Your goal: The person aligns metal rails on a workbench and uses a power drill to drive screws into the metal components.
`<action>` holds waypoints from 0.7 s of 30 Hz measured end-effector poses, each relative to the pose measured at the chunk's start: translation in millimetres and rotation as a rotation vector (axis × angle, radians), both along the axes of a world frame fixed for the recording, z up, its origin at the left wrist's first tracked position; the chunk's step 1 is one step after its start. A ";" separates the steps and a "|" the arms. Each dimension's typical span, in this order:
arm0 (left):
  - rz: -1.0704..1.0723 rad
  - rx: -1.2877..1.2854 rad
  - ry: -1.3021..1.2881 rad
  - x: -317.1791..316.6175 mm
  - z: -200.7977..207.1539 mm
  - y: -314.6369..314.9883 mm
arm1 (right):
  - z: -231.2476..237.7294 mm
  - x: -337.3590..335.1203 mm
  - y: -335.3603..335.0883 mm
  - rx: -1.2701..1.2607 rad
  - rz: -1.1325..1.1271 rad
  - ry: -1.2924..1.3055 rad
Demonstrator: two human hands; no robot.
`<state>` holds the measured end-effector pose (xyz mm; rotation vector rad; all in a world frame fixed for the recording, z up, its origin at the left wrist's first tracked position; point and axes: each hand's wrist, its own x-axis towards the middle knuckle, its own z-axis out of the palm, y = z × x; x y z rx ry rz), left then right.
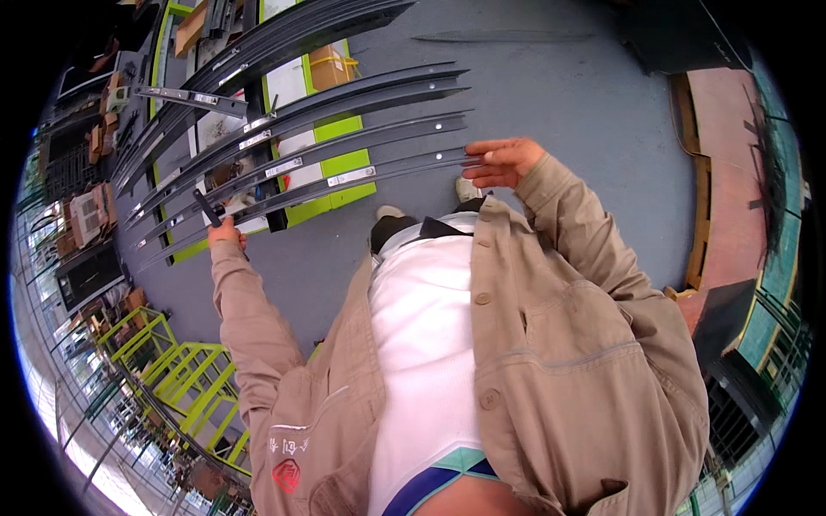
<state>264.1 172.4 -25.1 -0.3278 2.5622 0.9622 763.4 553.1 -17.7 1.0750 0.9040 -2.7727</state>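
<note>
My left hand (pixel 225 234) is closed around a dark hammer-like tool (pixel 206 208), whose head stands up above the fist beside the near rails. On the right, my right hand (pixel 509 162) has its fingers stretched out at the end of the nearest long dark metal rail (pixel 396 168). Whether the fingertips touch that rail is unclear. Further long rails (pixel 379 95) lie roughly parallel beyond it, several with pale labels and round holes. A short metal piece (pixel 194 99) sits across the far rails at the left.
Under the rails is a bright green frame (pixel 331 198) with a cardboard box (pixel 331 67). Green racks (pixel 194 378) stand at the lower left. To the right lies a reddish board (pixel 727 172) with a brown edge. Grey floor (pixel 594 112) separates these.
</note>
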 end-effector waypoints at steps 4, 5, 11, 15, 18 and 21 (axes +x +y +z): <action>0.066 -0.074 -0.021 -6.0 -0.1 -0.1 | -6.6 0.1 -9.4 -0.031 -0.031 0.036; 0.109 -0.028 -0.055 -11.2 -0.2 -7.2 | -9.6 -2.9 -10.8 -0.013 -0.035 0.042; 0.080 -0.065 -0.034 26.5 -0.7 30.7 | -18.1 0.5 -12.8 -0.023 -0.028 0.056; -0.073 -0.116 -0.033 77.0 7.2 64.8 | -18.8 -2.4 -1.8 -0.087 0.013 0.087; -0.163 -0.076 -0.094 124.6 22.9 92.0 | -18.0 -6.2 0.0 -0.133 0.005 0.108; -0.204 -0.009 -0.095 169.5 33.9 116.5 | -19.0 -7.1 2.9 -0.127 0.005 0.138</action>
